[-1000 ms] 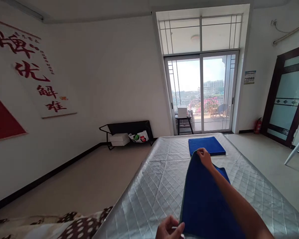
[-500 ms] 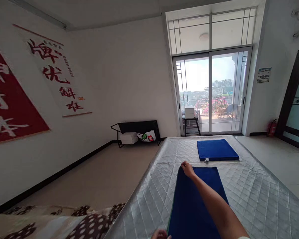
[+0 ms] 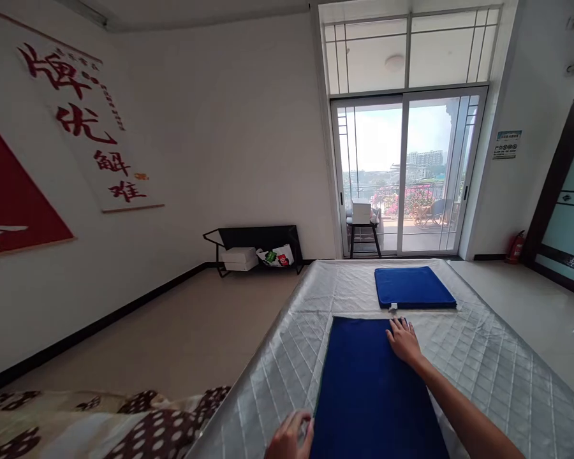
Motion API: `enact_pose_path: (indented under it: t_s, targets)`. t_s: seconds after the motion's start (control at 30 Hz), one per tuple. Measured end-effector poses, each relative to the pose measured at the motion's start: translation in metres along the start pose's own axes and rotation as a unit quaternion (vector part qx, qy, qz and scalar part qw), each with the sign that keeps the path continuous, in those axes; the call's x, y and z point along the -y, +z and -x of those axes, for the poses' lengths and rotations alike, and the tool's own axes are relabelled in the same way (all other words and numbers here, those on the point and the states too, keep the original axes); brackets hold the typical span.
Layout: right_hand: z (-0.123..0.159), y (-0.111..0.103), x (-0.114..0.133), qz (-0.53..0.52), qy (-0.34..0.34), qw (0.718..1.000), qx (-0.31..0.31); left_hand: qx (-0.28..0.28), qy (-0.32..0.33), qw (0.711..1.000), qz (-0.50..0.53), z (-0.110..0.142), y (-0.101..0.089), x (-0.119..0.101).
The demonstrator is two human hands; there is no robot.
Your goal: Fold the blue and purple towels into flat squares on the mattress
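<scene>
Room for a hand to pass is offered by the silver quilted surface (image 3: 280, 370) to the left of the blue cloth (image 3: 370, 395), though at the near end this lane is blocked by the left hand (image 3: 291, 437), held at the cloth's left edge. At the cloth's far right corner the way is barred by the right hand (image 3: 404, 341), and its right edge is crossed by the right forearm (image 3: 466, 408). Only a narrow strip is left between the cloth and the folded blue stack (image 3: 414, 287), and it is partly taken up by a white tag (image 3: 393, 308). A wide lane is found beyond the forearm, rightward.
</scene>
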State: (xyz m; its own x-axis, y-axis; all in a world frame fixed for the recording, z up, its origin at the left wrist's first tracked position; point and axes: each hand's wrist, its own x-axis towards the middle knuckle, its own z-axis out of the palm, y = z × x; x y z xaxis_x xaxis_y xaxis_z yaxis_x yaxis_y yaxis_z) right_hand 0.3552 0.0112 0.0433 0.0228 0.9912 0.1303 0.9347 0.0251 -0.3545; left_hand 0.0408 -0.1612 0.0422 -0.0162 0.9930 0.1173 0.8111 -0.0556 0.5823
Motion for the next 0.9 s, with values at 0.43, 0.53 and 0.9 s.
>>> enact_pose_path:
  t_s: [0.43, 0.53, 0.9]
  targets:
    - [-0.003, -0.007, -0.027, 0.063, 0.045, 0.995, 0.069, 0.066, 0.188, 0.968, -0.152, -0.171, 0.088, -0.115]
    - [-0.005, -0.006, -0.03, 0.068, 0.047, 0.994, 0.077, 0.071, 0.18, 0.961, -0.198, -0.181, 0.104, -0.103]
    - [-0.005, -0.004, -0.031, 0.062, 0.056, 0.995, 0.062, 0.039, 0.109, 0.966, -0.233, -0.224, 0.088, -0.044]
